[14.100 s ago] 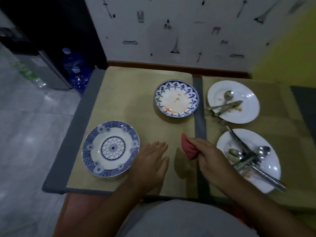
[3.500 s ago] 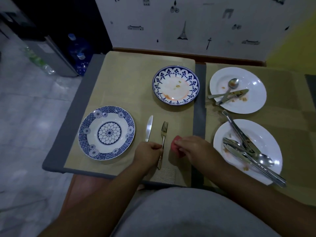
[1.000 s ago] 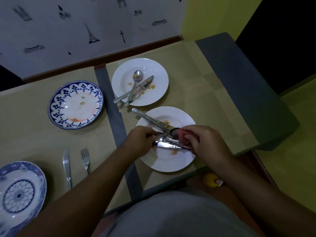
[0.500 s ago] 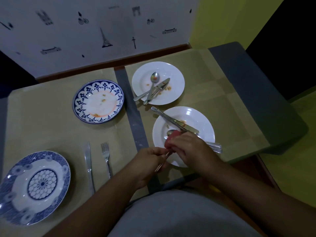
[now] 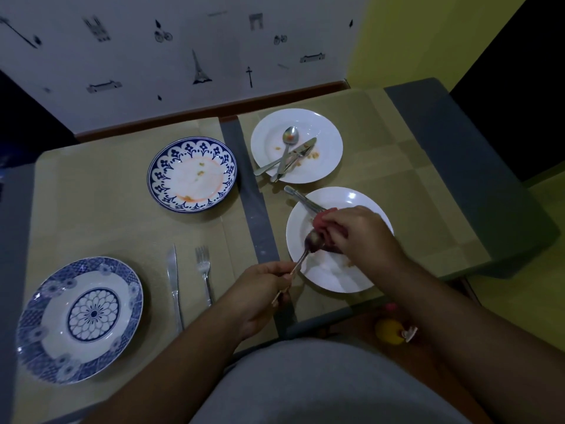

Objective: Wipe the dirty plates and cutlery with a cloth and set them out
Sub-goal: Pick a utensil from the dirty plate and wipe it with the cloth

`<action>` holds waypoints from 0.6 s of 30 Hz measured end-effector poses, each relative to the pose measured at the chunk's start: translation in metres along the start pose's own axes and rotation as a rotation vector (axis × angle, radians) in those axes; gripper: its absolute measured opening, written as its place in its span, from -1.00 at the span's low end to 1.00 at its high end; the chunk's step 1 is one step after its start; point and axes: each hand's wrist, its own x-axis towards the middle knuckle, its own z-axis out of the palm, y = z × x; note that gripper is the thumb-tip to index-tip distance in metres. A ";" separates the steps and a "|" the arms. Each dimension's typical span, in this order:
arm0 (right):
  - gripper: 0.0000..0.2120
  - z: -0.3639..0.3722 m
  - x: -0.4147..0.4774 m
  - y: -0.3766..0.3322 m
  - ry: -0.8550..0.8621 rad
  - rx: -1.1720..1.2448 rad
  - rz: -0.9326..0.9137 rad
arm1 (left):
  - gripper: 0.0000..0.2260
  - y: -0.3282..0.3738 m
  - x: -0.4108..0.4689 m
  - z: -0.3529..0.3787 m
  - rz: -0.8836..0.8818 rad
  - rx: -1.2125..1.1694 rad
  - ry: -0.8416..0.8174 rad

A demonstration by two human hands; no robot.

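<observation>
The left hand (image 5: 263, 289) is pinching the thin handle of a spoon (image 5: 305, 250) between thumb and curled fingers. It is holding the spoon slanted, with the bowl pointing up and away over the near white plate (image 5: 333, 280). The right hand (image 5: 360, 231) is gripping a bunched red cloth (image 5: 321, 220), fingers curled round it, and is pressing it against the spoon's bowl above that plate. The plate is showing a few small orange-brown smears near its front. A metal handle (image 5: 301, 197) is sticking out past its far-left rim, and the rest of that piece is lying hidden under the cloth and hand, so its kind cannot be told. Behind it, the far white plate (image 5: 327, 127) is carrying a dirty spoon (image 5: 289, 139) and a table knife (image 5: 302, 149) crossed over scattered crumbs, with what may be 1 more piece beneath them. Across a grey strip (image 5: 253, 191) to the left, a blue-rimmed plate (image 5: 189, 146) is lying with orange streaks and crumbs in its middle. Nearer the person, a patterned plate (image 5: 52, 301) in blue and white is sitting clean-looking, and a clean knife (image 5: 174, 280) and a fork (image 5: 203, 270) are lying side by side just to its right, apart, tips pointing away. Everything is resting on 2 tan placemats (image 5: 101, 209).
</observation>
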 end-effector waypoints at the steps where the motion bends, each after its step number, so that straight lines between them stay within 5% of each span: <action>1: -0.79 -0.003 0.000 0.000 0.027 0.040 0.019 | -0.71 0.001 0.000 0.000 -0.004 0.026 0.014; 5: -0.79 -0.012 -0.007 -0.005 0.116 0.172 0.044 | -0.78 0.001 0.002 0.003 -0.007 0.046 0.080; 18: -0.83 0.014 -0.023 -0.008 -0.098 -0.029 -0.193 | -0.79 0.003 0.000 0.027 0.038 -0.062 0.023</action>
